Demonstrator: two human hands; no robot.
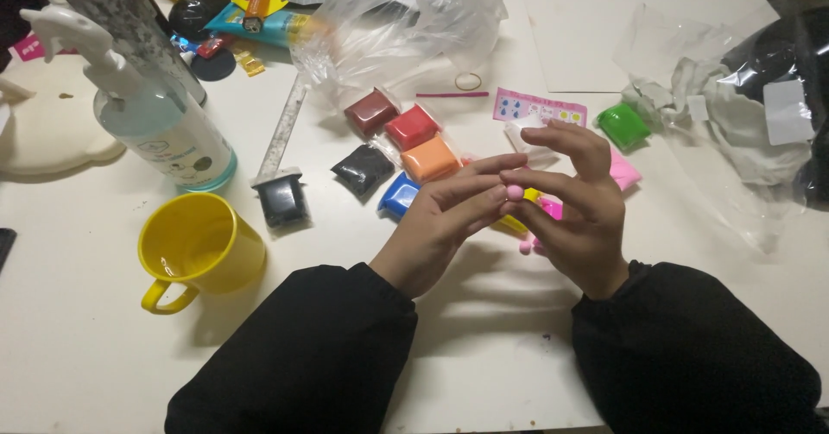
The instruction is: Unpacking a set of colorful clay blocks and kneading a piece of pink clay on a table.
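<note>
As seen from left to right across the white table point(484, 348): yellow mug point(200, 248), pump bottle point(160, 123), black box point(282, 199), small clay packets in dark red point(371, 111), red point(412, 126), black point(363, 169), orange point(429, 158) and blue point(399, 194). Left hand point(445, 218) and right hand point(577, 205) meeting at centre, fingertips closed on a tiny pink clay ball point(515, 192), held above the table. Judged very light, soft, easily dented; best pinched gently across its sides. Further right, green packet point(623, 126) and clear plastic bags point(734, 132).
</note>
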